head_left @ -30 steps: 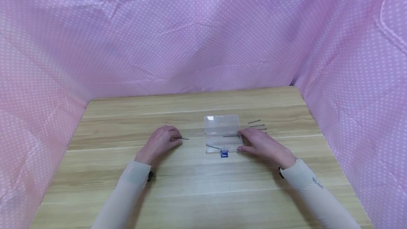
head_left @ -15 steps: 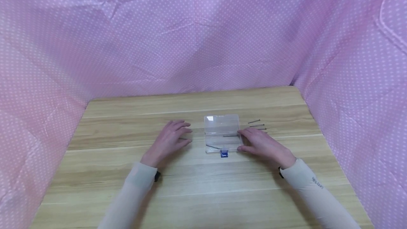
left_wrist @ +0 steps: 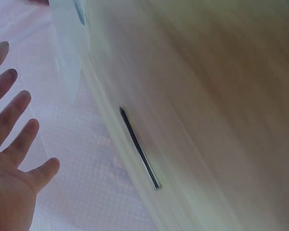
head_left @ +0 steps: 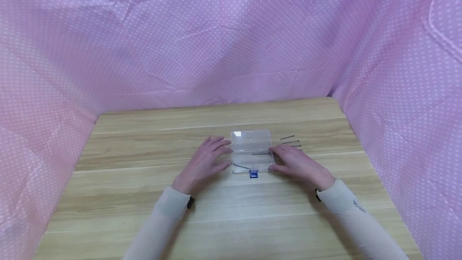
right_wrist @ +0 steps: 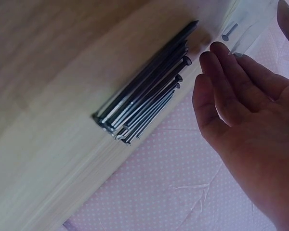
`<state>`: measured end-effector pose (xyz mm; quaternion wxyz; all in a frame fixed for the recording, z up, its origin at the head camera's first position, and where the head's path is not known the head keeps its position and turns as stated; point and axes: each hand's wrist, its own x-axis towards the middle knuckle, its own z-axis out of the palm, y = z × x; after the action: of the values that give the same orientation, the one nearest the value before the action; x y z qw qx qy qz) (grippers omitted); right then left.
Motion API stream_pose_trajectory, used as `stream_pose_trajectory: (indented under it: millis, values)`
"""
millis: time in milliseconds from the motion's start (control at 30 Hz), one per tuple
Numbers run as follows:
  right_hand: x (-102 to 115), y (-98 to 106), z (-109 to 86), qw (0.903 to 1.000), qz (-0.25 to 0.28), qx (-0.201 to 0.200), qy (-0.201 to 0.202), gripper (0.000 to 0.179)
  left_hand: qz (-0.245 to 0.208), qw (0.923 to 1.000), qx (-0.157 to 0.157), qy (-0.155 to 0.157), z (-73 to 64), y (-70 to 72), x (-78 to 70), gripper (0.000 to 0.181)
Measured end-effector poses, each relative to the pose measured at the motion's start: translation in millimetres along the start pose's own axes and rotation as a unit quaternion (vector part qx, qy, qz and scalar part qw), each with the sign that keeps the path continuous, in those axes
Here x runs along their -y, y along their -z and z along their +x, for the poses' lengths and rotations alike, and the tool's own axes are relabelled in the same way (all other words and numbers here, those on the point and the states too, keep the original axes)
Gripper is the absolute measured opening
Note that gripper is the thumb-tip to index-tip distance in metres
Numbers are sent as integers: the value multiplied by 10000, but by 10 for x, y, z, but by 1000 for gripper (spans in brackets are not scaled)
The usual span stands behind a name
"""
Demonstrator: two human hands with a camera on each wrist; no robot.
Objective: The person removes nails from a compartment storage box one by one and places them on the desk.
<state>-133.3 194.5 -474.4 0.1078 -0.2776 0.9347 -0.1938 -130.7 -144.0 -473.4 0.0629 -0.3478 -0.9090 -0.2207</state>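
The clear plastic box [head_left: 242, 158] stands with its lid [head_left: 254, 140] raised at the back. One nail [head_left: 240, 166] lies at its front left, and another nail [head_left: 260, 154] near the right end. My left hand [head_left: 205, 163] reaches the left end of the box with fingers spread, holding nothing. In the left wrist view a single nail [left_wrist: 139, 148] lies on the table beside that hand; the hand covers it in the head view. My right hand [head_left: 297, 163] holds the box's right end, thumb toward the front corner and fingers toward the back.
Several loose nails [right_wrist: 142, 96] lie side by side to the right of the box, partly hidden by the right hand in the head view. A blue label [head_left: 254, 174] sits at the box's front edge. Pink dotted cloth [head_left: 216, 51] surrounds the wooden table [head_left: 223, 228].
My left hand has released the nail it pinched, spread its fingers and moved right to the box. My right hand has stayed at the box's right end.
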Motion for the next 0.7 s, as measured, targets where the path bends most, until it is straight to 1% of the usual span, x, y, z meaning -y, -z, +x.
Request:
stream_pose_trajectory:
  millis: [100, 233, 433, 500, 700]
  values:
    - [2, 4, 1, 10000, 39, 20, -20, 67, -19, 9999, 142, 36, 40, -32, -68, 32]
    - [-3, 0, 2, 10000, 77, 43, -33, 68, -17, 9994, 347, 77, 88, -60, -143, 32]
    - [-9, -1, 8, 10000, 65, 36, 7, 67, -186, 9985, 506, 74, 139, -106, -186, 32]
    - [-6, 2, 7, 10000, 75, 42, -2, 67, -173, 9984, 545, 23, 156, -125, -184, 32]
    - [-3, 9, 3, 10000, 79, 54, -20, 66, -19, 9974, 647, -308, 214, -175, -158, 27]
